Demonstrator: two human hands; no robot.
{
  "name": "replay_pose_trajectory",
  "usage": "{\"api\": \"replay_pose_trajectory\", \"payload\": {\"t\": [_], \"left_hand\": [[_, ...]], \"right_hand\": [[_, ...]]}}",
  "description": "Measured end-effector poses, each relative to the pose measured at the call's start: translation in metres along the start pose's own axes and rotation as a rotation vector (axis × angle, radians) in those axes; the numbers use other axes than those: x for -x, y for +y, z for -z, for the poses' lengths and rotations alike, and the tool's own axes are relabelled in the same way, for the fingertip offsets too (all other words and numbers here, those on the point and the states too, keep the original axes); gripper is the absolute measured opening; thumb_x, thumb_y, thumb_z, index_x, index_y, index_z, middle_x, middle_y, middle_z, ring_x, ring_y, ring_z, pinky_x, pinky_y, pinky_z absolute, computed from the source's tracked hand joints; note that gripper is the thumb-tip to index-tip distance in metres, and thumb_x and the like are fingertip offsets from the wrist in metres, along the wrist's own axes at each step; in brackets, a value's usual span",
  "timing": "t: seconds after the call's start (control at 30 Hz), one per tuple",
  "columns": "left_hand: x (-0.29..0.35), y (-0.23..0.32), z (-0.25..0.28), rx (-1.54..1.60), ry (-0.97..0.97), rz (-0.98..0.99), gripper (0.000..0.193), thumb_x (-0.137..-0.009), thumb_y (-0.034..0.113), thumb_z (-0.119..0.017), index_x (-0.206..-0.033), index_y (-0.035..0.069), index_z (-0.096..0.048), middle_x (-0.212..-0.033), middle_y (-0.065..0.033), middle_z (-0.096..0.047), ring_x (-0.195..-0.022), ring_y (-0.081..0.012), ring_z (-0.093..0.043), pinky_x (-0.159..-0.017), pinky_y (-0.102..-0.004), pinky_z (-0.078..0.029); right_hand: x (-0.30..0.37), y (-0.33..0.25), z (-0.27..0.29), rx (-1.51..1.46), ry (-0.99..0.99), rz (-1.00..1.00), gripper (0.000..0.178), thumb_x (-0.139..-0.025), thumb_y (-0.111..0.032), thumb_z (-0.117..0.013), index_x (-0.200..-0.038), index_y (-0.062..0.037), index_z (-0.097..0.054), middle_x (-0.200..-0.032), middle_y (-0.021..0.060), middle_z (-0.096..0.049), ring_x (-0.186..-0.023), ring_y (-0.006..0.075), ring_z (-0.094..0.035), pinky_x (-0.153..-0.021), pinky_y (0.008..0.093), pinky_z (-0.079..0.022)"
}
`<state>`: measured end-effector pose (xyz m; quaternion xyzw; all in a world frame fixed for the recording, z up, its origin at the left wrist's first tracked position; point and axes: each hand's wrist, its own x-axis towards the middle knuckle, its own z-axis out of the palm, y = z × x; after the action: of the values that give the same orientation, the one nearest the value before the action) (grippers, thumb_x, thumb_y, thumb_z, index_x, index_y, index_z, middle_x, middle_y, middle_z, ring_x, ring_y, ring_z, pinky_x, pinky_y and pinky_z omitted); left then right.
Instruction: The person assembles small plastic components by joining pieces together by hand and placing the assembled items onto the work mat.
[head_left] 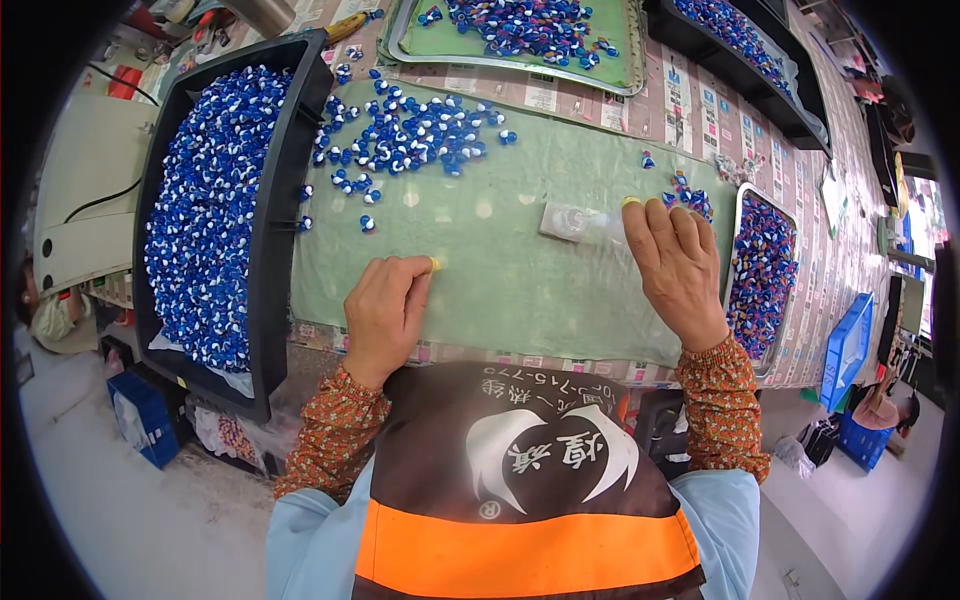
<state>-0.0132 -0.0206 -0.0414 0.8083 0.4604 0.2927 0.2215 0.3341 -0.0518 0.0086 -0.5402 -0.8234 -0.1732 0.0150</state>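
My left hand [386,305] rests low over the left part of a green cloth [480,300]. Its thumb and forefinger are pressed together, with yellow at the fingertip; whatever they pinch is too small to make out. On the right side my right hand [681,262] has its fingers curled, with yellow on one fingertip. A translucent, bottle-like piece [597,226] with a whitish block-shaped end [565,221] lies on the cloth and runs in under these fingers. Loose blue-and-white beads [425,130] are scattered at the far left. Beyond my right hand sits a small pile of blue-and-red pieces [688,196].
A deep black bin [283,230] full of blue-and-white beads stands at the left. At the back lies a metal tray [510,67] with beads. Another metal tray [733,225] of blue-and-red pieces is at the right, and a second black bin [735,85] at the far right.
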Motion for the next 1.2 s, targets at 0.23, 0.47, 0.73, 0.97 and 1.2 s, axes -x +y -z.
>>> {"api": "replay_pose_trajectory", "payload": {"t": [0.23,0.47,0.73,0.97,1.2], "left_hand": [[0.002,-0.002,-0.001,-0.012,0.001,0.000,0.012,-0.092,0.004,-0.069,-0.103,0.007,-0.065,-0.085,-0.0090,-0.063,-0.075,-0.0302,-0.060,-0.065,-0.0412,-0.047],[-0.001,0.000,-0.001,-0.006,0.002,0.007,0.012,-0.092,0.004,-0.069,-0.103,0.007,-0.064,-0.084,-0.0086,-0.063,-0.075,-0.0298,-0.060,-0.064,-0.0414,-0.047],[0.000,-0.001,-0.001,-0.028,-0.012,0.010,0.008,-0.095,0.004,-0.066,-0.103,0.006,-0.065,-0.087,-0.0101,-0.065,-0.077,-0.0307,-0.061,-0.066,-0.0403,-0.048],[0.000,0.000,-0.001,-0.041,-0.012,-0.012,0.008,-0.094,0.003,-0.065,-0.102,0.005,-0.065,-0.088,-0.0111,-0.065,-0.078,-0.0323,-0.061,-0.067,-0.0418,-0.048],[0.000,0.004,0.003,-0.051,-0.040,-0.001,0.010,-0.093,0.002,-0.065,-0.103,0.005,-0.065,-0.087,-0.0115,-0.063,-0.078,-0.0329,-0.060,-0.067,-0.0426,-0.047]], "right_hand": [[0.000,0.001,0.000,-0.147,0.027,-0.063,0.055,-0.081,-0.002,-0.069,-0.134,-0.0077,-0.057,-0.124,0.0092,-0.061,-0.111,0.0296,-0.057,-0.098,0.0448,-0.047],[-0.006,0.012,-0.002,-0.751,0.043,-0.262,0.044,-0.087,0.001,-0.071,-0.128,-0.0031,-0.056,-0.118,0.0124,-0.066,-0.108,0.0319,-0.061,-0.096,0.0407,-0.048],[-0.032,0.075,-0.041,-1.340,0.123,-0.683,0.032,-0.095,-0.004,-0.068,-0.126,-0.0014,-0.059,-0.121,0.0073,-0.068,-0.109,0.0133,-0.062,-0.095,0.0291,-0.049],[-0.064,0.152,-0.108,-0.983,0.394,-0.901,0.026,-0.088,-0.009,-0.076,-0.111,0.0000,-0.069,-0.092,0.0009,-0.070,-0.081,0.0089,-0.062,-0.075,0.0267,-0.049],[-0.073,0.177,-0.141,-0.897,0.366,-0.981,0.029,-0.086,-0.010,-0.077,-0.111,0.0016,-0.068,-0.089,0.0034,-0.070,-0.078,0.0102,-0.062,-0.071,0.0277,-0.050]]}}
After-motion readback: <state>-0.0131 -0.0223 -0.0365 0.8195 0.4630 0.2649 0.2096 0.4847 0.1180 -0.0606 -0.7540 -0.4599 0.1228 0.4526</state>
